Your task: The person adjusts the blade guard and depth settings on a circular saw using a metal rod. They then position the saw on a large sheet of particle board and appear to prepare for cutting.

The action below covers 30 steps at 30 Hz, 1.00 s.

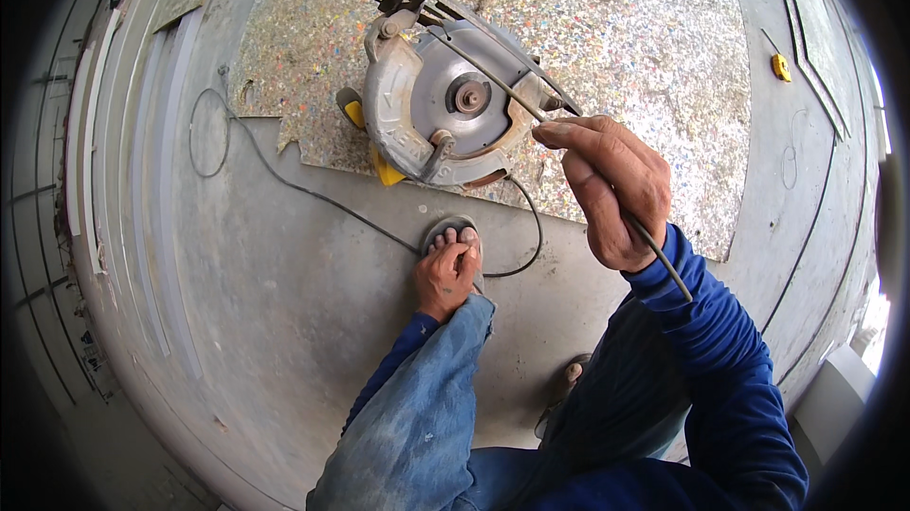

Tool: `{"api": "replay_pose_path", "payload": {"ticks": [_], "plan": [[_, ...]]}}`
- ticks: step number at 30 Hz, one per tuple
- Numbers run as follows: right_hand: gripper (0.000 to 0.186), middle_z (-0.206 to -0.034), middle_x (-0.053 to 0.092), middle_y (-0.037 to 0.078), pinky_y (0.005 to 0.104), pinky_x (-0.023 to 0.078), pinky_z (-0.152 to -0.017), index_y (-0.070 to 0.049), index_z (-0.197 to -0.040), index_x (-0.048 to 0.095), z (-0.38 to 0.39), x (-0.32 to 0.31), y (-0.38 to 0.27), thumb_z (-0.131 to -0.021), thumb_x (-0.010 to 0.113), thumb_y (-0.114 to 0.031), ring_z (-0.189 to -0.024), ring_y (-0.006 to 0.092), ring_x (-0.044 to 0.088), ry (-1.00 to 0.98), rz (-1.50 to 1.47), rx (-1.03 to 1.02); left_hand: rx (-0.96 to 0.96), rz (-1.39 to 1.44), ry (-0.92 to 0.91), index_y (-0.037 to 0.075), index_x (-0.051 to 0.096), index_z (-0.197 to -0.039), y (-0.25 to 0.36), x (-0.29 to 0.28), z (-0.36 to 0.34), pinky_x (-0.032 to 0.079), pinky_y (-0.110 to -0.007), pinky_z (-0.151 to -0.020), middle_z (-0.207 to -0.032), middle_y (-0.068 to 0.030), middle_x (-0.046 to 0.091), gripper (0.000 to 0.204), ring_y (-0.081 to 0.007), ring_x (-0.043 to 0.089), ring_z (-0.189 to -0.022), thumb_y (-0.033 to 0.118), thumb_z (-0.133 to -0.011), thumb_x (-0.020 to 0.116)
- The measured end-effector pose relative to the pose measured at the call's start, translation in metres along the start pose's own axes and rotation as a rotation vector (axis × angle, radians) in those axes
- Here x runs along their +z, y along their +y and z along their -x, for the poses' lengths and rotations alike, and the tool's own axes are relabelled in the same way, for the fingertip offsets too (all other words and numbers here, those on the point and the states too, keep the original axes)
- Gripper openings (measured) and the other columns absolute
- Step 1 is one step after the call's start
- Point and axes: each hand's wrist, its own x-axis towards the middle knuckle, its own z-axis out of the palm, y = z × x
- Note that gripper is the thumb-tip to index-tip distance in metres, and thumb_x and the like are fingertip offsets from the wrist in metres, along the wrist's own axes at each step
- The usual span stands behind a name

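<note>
A circular saw [398, 103] lies on its side on a speckled board, its round grey disc [431, 94] and rusty hub facing up. My right hand [616, 184] is closed around a thin metal rod [493, 78], pinched between thumb and fingers. The rod slants across the saw, its far end over the upper part of the disc; whether it touches is unclear. Its near end sticks out past my right wrist. My left hand [445, 282] is closed above my sandalled foot [453, 231], beside the jeans hem. What its curled fingers grip, if anything, is hidden.
The multicoloured speckled board [664, 65] lies on the grey concrete floor [284, 293]. A dark power cord [327, 196] runs from the left past my foot to the saw. A yellow tape measure [781, 67] lies at the right. Long pale strips [156, 198] lie along the left.
</note>
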Motion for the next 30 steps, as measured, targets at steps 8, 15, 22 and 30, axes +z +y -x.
{"api": "replay_pose_path", "payload": {"ticks": [8, 15, 22, 30], "plan": [[0.021, -0.096, 0.07, 0.02, 0.0346, 0.054, -0.073, 0.006, -0.108, 0.067, -0.0002, 0.0026, 0.0018, -0.091, 0.055, 0.001, -0.084, 0.0299, 0.07, 0.037, -0.144, 0.079, -0.003, 0.007, -0.008, 0.009, 0.069, -0.084, -0.0009, -0.0012, 0.0008, 0.053, -0.046, -0.064, -0.079, -0.0148, 0.069, 0.012, -0.0369, 0.066, -0.072, 0.02, -0.084, 0.071], [0.021, -0.095, 0.07, 0.019, 0.0333, 0.055, -0.074, 0.006, -0.106, 0.067, -0.0013, 0.0049, 0.0017, -0.09, 0.054, 0.002, -0.086, 0.0298, 0.071, 0.02, -0.132, 0.097, -0.025, 0.016, -0.029, 0.008, 0.068, -0.084, -0.0007, -0.0026, 0.0016, 0.053, -0.045, -0.065, -0.081, -0.0142, 0.07, 0.012, -0.0367, 0.066, -0.072, 0.02, -0.084, 0.071], [0.021, -0.092, 0.07, 0.019, 0.0333, 0.055, -0.072, 0.007, -0.103, 0.067, -0.0028, 0.0051, -0.0012, -0.088, 0.053, 0.003, -0.082, 0.03, 0.071, 0.047, -0.108, 0.075, -0.011, 0.007, -0.02, 0.008, 0.068, -0.084, 0.0019, -0.0033, -0.0003, 0.054, -0.045, -0.066, -0.082, -0.0148, 0.07, 0.012, -0.0365, 0.067, -0.073, 0.02, -0.084, 0.071], [0.02, -0.088, 0.069, 0.019, 0.0343, 0.054, -0.067, 0.007, -0.101, 0.067, -0.0012, 0.0043, -0.0004, -0.085, 0.055, 0.005, -0.075, 0.0288, 0.07, 0.047, -0.09, 0.04, -0.029, 0.016, -0.035, 0.008, 0.068, -0.083, 0.0017, -0.0039, -0.0008, 0.054, -0.045, -0.066, -0.079, -0.0148, 0.07, 0.014, -0.0364, 0.067, -0.072, 0.022, -0.085, 0.07]]}}
